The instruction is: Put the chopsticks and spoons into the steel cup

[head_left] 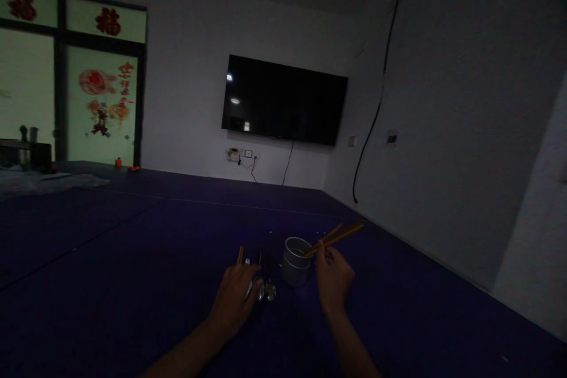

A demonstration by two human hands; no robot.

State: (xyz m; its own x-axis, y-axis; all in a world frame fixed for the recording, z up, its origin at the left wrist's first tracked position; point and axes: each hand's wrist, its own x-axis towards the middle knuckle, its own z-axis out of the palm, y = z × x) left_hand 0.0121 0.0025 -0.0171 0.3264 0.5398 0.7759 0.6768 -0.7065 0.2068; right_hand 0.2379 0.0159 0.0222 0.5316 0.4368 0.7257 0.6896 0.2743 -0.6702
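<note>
My right hand (333,276) pinches a pair of wooden chopsticks (339,237), their tips pointing down at the mouth of a grey metal cup (296,261) standing on the dark blue floor mat (133,260). My left hand (234,300) rests low on the mat over a small pile of cutlery, fingers curled around metal spoons (266,289). One more wooden chopstick (240,254) pokes up just beyond that hand. The room is dim and the cutlery is hard to tell apart.
A black television (283,99) hangs on the far white wall above wall sockets (241,155) with cables. A window with red paper decorations (104,94) is at the left. A white wall (465,147) runs along the right edge of the mat.
</note>
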